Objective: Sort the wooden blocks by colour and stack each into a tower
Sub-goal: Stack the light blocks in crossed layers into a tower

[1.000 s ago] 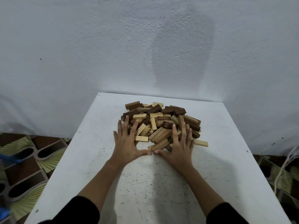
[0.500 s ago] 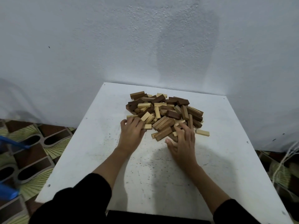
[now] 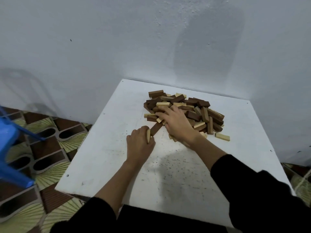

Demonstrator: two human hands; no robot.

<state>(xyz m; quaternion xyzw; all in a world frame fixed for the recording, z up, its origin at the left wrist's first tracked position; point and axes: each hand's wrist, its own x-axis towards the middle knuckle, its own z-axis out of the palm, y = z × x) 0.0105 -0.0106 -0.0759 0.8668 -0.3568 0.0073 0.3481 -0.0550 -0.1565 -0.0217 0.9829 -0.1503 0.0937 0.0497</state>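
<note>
A loose pile of wooden blocks [image 3: 202, 111], light, mid-brown and dark brown mixed, lies at the far middle of the white table [image 3: 104, 148]. My left hand [image 3: 139, 143] sits at the pile's near left corner, its fingers curled round a light block [image 3: 148, 135] held on end. A dark block [image 3: 156, 127] lies slanted just beside it. My right hand [image 3: 178, 121] reaches leftward over the pile with spread fingers resting on the blocks. One light block [image 3: 222, 137] lies alone at the pile's near right.
The table stands against a white wall [image 3: 151, 39]. A blue plastic stool [image 3: 10, 148] is at the left over a patterned tile floor [image 3: 50, 148]. The table drops off at its left edge and its near edge.
My left hand has pulled back toward me and now grips a light block. My right hand has moved up and left across the pile. The view has swung left.
</note>
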